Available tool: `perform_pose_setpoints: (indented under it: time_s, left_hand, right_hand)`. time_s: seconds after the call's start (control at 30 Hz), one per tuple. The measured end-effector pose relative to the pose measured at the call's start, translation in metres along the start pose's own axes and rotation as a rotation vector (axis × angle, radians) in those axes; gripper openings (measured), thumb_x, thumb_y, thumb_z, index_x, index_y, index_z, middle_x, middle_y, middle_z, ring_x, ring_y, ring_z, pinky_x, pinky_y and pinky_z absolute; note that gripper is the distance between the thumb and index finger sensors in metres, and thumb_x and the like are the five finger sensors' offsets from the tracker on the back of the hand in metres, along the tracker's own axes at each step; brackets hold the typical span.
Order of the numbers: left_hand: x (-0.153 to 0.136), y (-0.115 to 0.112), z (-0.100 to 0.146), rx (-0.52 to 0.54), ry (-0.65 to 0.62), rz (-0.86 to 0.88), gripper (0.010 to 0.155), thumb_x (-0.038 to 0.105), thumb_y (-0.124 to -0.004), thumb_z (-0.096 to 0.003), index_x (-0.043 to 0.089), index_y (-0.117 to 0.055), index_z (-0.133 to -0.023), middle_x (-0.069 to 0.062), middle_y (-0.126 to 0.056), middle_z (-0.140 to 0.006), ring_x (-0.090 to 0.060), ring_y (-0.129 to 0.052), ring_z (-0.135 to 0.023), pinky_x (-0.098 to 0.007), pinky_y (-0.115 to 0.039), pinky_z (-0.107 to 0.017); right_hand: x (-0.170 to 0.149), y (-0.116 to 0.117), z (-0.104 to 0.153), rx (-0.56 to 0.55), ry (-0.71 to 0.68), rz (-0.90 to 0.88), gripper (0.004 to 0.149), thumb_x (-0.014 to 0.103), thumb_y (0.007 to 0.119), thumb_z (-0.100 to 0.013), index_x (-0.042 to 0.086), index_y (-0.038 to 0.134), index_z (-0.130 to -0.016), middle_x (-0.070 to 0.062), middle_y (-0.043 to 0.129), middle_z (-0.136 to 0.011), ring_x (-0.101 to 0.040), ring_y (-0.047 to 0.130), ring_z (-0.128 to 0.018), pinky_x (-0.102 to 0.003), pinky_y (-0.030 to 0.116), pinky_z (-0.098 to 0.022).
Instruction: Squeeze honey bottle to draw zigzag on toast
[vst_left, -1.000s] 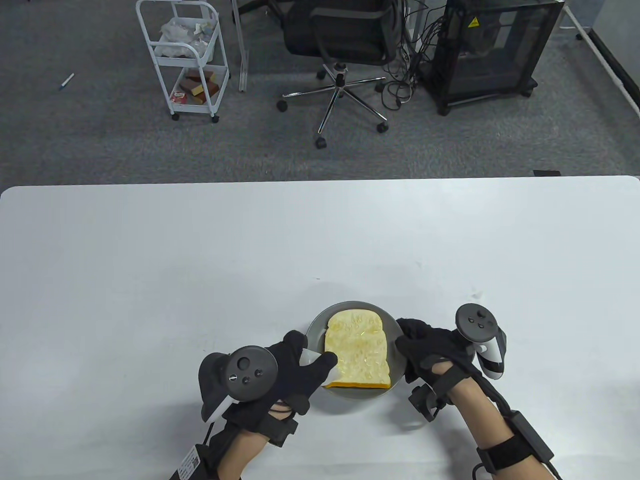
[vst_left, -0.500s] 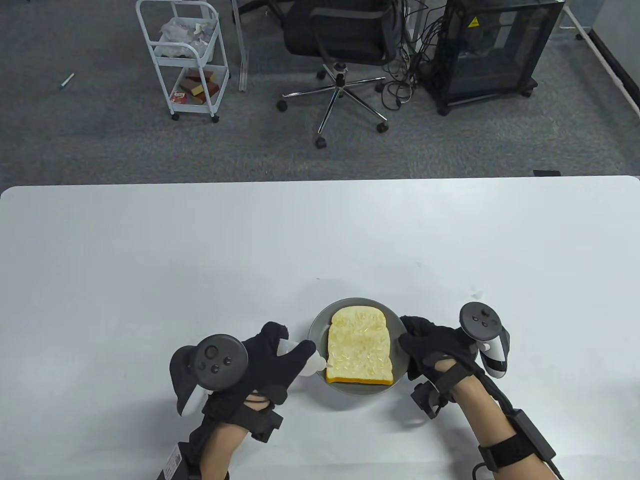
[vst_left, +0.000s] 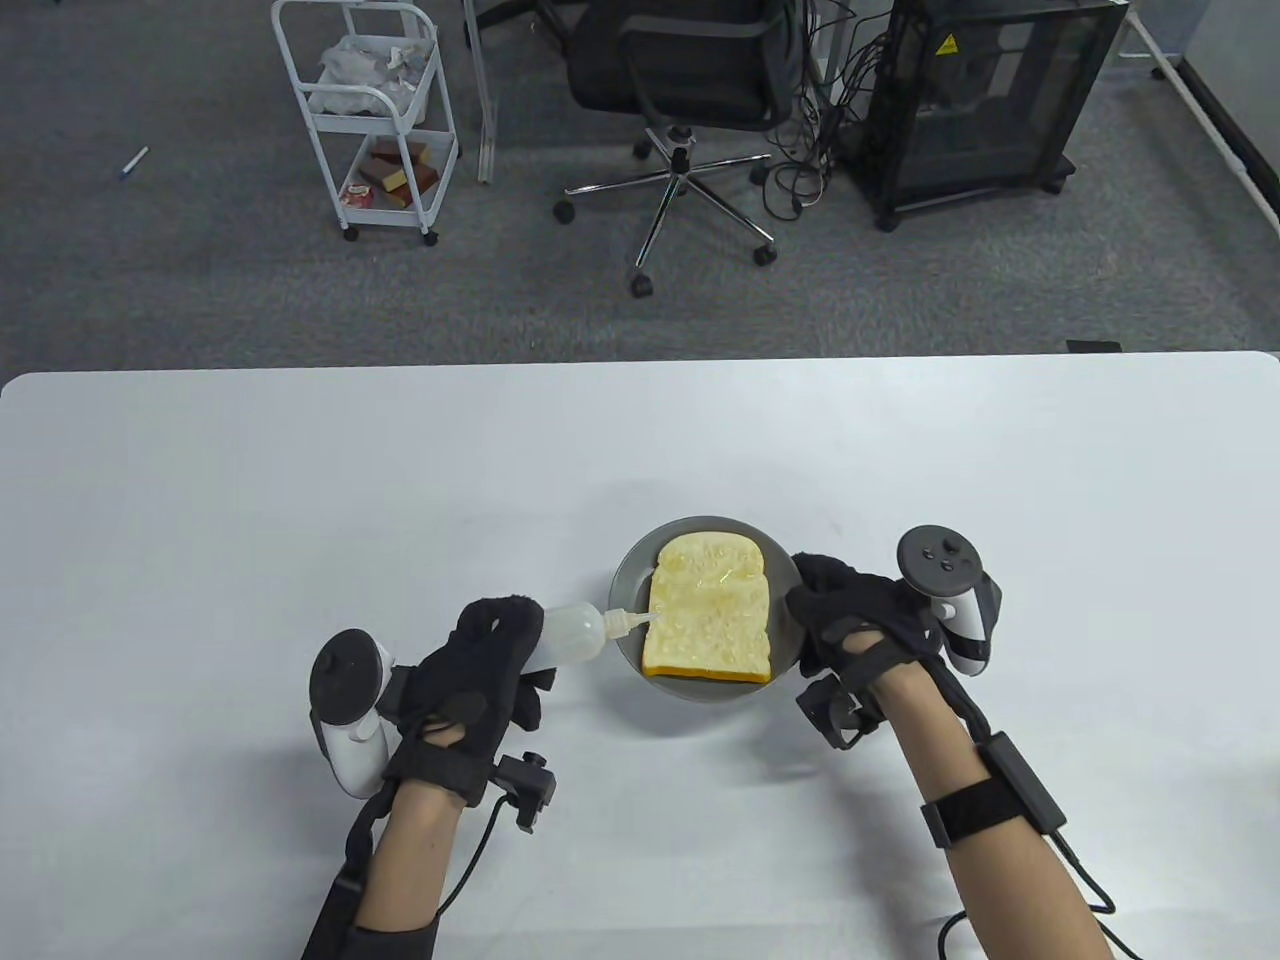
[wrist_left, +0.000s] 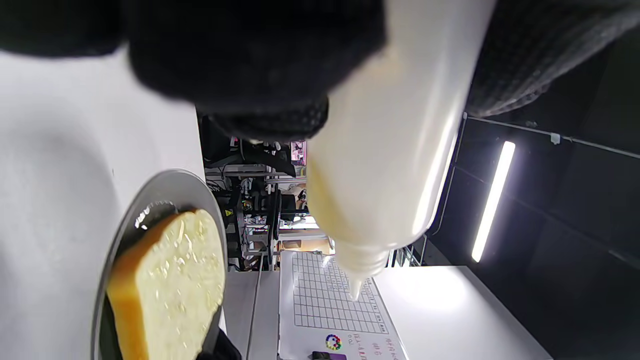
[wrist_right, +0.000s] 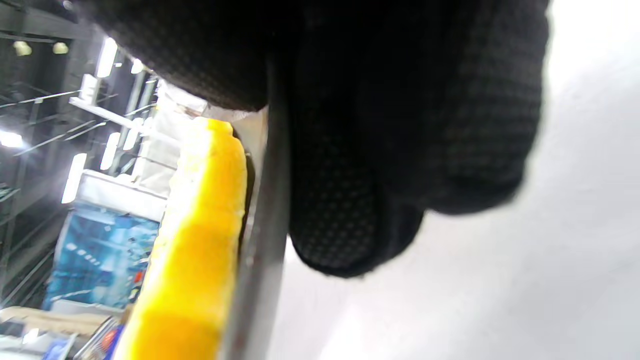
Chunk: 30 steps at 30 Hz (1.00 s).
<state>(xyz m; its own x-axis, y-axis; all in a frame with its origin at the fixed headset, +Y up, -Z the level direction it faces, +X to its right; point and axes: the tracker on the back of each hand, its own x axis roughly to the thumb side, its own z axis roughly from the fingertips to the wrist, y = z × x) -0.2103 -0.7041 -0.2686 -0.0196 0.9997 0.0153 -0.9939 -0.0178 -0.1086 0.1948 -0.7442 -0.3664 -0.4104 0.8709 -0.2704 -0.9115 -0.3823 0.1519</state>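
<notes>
A slice of toast with shiny streaks on top lies on a grey plate near the table's front middle. My left hand grips a pale squeeze bottle lying sideways, its nozzle pointing right at the toast's left edge. The left wrist view shows the bottle between my gloved fingers, with the toast and plate beside it. My right hand holds the plate's right rim; the right wrist view shows my fingers against the rim and the toast's crust.
The white table extends around the plate on all sides. Beyond the far edge are a white cart, an office chair and a black cabinet on the floor.
The plate, toast and right hand moved away from me, up the table. My left hand turned and swung the bottle sideways, its nozzle now at the toast's left edge.
</notes>
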Motion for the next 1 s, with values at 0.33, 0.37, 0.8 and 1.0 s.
perform_pose_setpoints:
  time_s: [0.33, 0.37, 0.8, 1.0]
  left_hand:
    - [-0.005, 0.0, -0.002, -0.021, 0.024, 0.035, 0.072, 0.07, -0.078, -0.0547, 0.008, -0.067, -0.091, -0.017, -0.096, -0.058, -0.01, -0.099, -0.013, -0.04, -0.088, -0.021]
    - [-0.005, 0.0, -0.002, -0.023, 0.025, 0.034, 0.072, 0.07, -0.078, -0.0547, 0.008, -0.067, -0.091, -0.017, -0.096, -0.058, -0.01, -0.099, -0.013, -0.04, -0.088, -0.021]
    - [-0.005, -0.002, -0.002, -0.028, 0.036, 0.039, 0.072, 0.07, -0.078, -0.0548, 0.008, -0.067, -0.091, -0.017, -0.096, -0.058, -0.01, -0.099, -0.012, -0.039, -0.088, -0.02]
    - [-0.007, -0.004, -0.003, -0.035, 0.046, 0.034, 0.073, 0.07, -0.078, -0.0548, 0.008, -0.067, -0.091, -0.017, -0.096, -0.058, -0.01, -0.099, -0.012, -0.04, -0.088, -0.02]
  right_hand:
    - [0.004, 0.017, -0.05, -0.056, 0.118, 0.102, 0.054, 0.023, 0.084, -0.049, 0.007, 0.074, -0.099, -0.017, 0.096, -0.068, -0.028, 0.117, -0.034, -0.029, 0.102, -0.018]
    - [0.004, 0.019, -0.052, -0.058, 0.129, 0.102, 0.054, 0.023, 0.084, -0.049, 0.007, 0.073, -0.099, -0.017, 0.096, -0.067, -0.028, 0.117, -0.034, -0.029, 0.102, -0.018]
    - [0.006, 0.033, -0.068, -0.14, 0.137, 0.32, 0.051, 0.026, 0.088, -0.047, 0.0, 0.081, -0.091, -0.017, 0.102, -0.062, -0.022, 0.118, -0.032, -0.026, 0.102, -0.016]
    - [0.034, 0.01, -0.046, -0.281, 0.007, 0.547, 0.05, 0.029, 0.086, -0.047, 0.0, 0.084, -0.088, -0.021, 0.103, -0.065, -0.026, 0.117, -0.035, -0.032, 0.102, -0.017]
